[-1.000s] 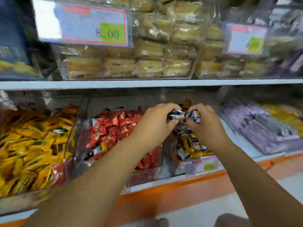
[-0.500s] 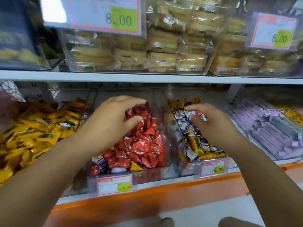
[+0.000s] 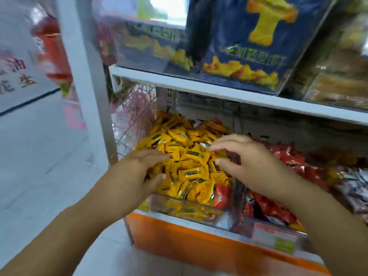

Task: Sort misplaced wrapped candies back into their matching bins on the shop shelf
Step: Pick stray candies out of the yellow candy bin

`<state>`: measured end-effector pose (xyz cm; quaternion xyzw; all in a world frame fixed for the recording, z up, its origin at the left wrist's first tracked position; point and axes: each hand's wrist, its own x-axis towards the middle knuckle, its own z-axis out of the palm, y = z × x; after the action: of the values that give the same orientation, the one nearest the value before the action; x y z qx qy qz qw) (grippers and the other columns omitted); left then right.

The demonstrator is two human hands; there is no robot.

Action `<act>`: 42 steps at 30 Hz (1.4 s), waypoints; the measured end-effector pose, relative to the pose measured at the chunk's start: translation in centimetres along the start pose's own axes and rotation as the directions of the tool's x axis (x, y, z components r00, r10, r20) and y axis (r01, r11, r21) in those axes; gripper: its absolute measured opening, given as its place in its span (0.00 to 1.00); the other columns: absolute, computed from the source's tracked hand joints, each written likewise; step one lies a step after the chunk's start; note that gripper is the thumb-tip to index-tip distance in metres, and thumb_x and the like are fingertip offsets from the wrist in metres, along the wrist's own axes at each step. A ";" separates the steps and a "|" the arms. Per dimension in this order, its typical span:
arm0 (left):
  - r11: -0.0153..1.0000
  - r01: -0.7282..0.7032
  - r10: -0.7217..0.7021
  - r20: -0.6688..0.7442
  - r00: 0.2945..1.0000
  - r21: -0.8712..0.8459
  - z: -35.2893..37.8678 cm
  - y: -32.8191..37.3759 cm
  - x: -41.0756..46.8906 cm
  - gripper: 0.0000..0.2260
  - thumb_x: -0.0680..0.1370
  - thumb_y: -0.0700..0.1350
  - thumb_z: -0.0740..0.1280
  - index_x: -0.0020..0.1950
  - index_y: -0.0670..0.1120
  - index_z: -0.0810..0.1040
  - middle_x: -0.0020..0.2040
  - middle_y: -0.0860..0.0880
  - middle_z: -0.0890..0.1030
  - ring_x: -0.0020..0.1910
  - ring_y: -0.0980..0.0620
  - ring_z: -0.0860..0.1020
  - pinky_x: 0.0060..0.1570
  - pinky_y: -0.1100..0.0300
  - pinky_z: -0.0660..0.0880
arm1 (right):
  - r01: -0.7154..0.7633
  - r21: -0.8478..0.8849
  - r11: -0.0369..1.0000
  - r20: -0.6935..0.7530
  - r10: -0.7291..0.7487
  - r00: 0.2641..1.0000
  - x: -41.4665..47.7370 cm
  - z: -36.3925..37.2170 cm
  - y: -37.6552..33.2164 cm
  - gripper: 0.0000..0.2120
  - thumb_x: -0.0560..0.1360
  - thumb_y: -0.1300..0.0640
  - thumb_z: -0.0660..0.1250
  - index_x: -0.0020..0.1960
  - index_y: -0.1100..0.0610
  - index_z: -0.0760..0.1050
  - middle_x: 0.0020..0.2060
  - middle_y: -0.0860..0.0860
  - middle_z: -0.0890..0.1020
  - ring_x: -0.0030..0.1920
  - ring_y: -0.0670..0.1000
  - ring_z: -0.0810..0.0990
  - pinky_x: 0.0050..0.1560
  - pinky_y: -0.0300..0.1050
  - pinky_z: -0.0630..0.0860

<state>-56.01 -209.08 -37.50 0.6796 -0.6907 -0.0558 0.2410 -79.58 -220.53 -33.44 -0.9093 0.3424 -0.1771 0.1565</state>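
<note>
A clear bin [image 3: 169, 206] at the left end of the lower shelf is heaped with yellow wrapped candies [image 3: 191, 156]. One red wrapped candy [image 3: 221, 194] lies among them at the bin's front right corner. My left hand [image 3: 139, 172] rests on the left side of the yellow heap with its fingers spread. Over the right side of the heap, my right hand [image 3: 245, 158] hovers with fingers extended and holds nothing I can see. The neighbouring bin to the right holds red wrapped candies [image 3: 286, 158].
A white shelf upright [image 3: 87, 80] stands left of the yellow bin. The upper shelf [image 3: 219, 90] carries dark blue snack boxes [image 3: 249, 40]. An orange shelf edge [image 3: 199, 240] runs along the front, with a price tag [image 3: 274, 238]. Dark-wrapped candies [image 3: 356, 188] lie at far right.
The view has swung left from the red and mixed bins to the yellow bin. Both hands moved left and now sit over the yellow candies.
</note>
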 end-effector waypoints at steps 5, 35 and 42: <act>0.999 0.029 -0.028 0.036 0.999 -0.020 -0.4 -2.6 -1.4 0.16 0.77 0.53 0.67 0.65 0.58 0.76 0.63 0.62 0.75 0.60 0.60 0.73 0.57 0.72 0.65 | -0.043 -0.233 0.972 0.341 0.123 0.932 5.5 2.7 -1.2 0.30 0.72 0.44 0.72 0.71 0.39 0.65 0.71 0.46 0.68 0.70 0.49 0.67 0.68 0.44 0.65; 0.984 0.131 -0.130 0.016 0.991 -0.119 -1.8 -4.7 -1.7 0.20 0.78 0.55 0.63 0.70 0.64 0.67 0.59 0.67 0.69 0.45 0.71 0.70 0.46 0.80 0.65 | 0.202 -0.296 0.934 0.305 -0.108 0.946 18.7 12.3 -2.3 0.13 0.74 0.48 0.70 0.58 0.48 0.80 0.68 0.49 0.70 0.67 0.54 0.66 0.66 0.49 0.66; 0.981 0.152 -0.158 -0.040 0.987 -0.121 -1.9 -4.7 -1.7 0.20 0.78 0.56 0.63 0.70 0.64 0.67 0.62 0.62 0.74 0.52 0.63 0.74 0.51 0.74 0.71 | 0.022 0.043 0.999 0.264 -0.033 0.964 14.9 6.1 -3.9 0.08 0.75 0.51 0.70 0.53 0.46 0.81 0.54 0.43 0.77 0.51 0.40 0.75 0.47 0.31 0.67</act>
<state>-51.03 -207.29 -38.14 0.7171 -0.6251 -0.0981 0.2923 -64.33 -226.86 -34.09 -0.9262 0.3022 -0.0633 0.2163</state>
